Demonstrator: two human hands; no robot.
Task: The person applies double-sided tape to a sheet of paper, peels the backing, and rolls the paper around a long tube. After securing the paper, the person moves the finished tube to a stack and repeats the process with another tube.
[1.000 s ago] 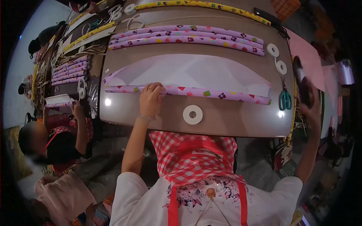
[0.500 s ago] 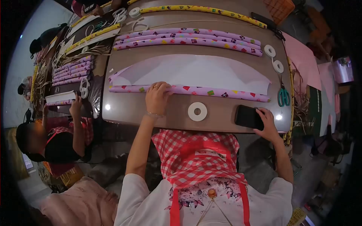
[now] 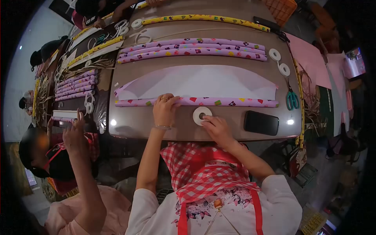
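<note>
A sheet of purple wrapping paper (image 3: 219, 82), white side up, lies partly rolled on the table. Its rolled edge forms a patterned tube (image 3: 231, 102) along the near side. My left hand (image 3: 166, 109) is closed over this tube left of its middle, fingers curled onto it. My right hand (image 3: 217, 129) has its fingers closed at the lower right rim of a white roll of tape (image 3: 198, 116), which lies flat just below the tube. To the right of that hand a black phone (image 3: 261, 122) lies on the table.
Finished-looking purple paper rolls (image 3: 192, 51) lie beyond the sheet, with a yellow roll (image 3: 203, 18) farther back. Teal-handled scissors (image 3: 292, 100) and two tape rolls (image 3: 279, 62) are at the right edge. At left, other people's hands (image 3: 76, 131) work at another table (image 3: 100, 84).
My right hand has left the phone and moved left to the roll of tape. My left hand stays on the paper tube. Another person's arm has reached up at the left.
</note>
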